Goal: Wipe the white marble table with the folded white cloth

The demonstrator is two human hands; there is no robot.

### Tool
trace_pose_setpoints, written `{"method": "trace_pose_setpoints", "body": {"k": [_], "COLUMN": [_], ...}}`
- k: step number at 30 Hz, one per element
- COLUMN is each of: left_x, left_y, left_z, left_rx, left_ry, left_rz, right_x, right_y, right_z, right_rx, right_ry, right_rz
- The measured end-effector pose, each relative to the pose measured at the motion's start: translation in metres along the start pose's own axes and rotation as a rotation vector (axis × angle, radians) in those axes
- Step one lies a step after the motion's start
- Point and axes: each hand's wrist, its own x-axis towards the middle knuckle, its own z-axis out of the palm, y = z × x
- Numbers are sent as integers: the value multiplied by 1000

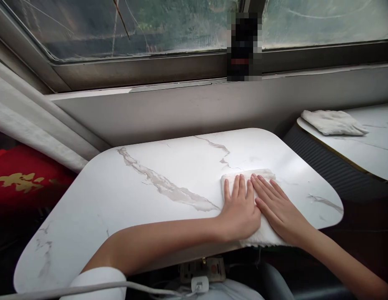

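Observation:
A folded white cloth [265, 228] lies on the right part of a white marble-patterned table [169, 166], its lower end reaching the table's near edge. My left hand [240, 208] rests flat on the cloth, fingers stretched out and pointing away from me. Beside it, my right hand [280, 210] also lies flat on the cloth, its fingers slanting up to the left. The two hands touch or nearly touch at the cloth's middle. Neither hand grips the cloth; both press on it from above.
A second marble-patterned table [381, 146] stands at the right with another folded white cloth [333, 122] on it. Behind runs a window frame [144, 73] above a pale wall. A white curtain [34, 108] and red fabric [28, 179] are at the left. A cable [97, 286] crosses below.

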Motion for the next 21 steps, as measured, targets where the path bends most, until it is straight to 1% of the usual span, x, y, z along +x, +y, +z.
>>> {"method": "trace_pose_setpoints", "body": {"k": [2,5,9,12,14,17,21], "left_x": [19,58,116,155,176,202,223], "left_y": [-8,-25,-53,-70,-77,-82,-82], "left_z": [-4,-10,-18,-23,-25,-28,-27], "left_rx": [14,65,160,215,236,244,245], "left_ry": [11,64,148,200,230,267,308], "left_rz": [-39,-93,-100,-108,-117,-139,-171], "right_x": [19,59,117,152,170,190,204], "right_y": [12,33,63,87,102,119,134], "right_z": [3,7,14,18,20,20,19], "right_rx": [6,14,-18,-38,-37,-30,-39], "right_ry": [-33,-84,-34,-14,-11,14,3], "right_rz": [41,114,195,172,165,213,269]}}
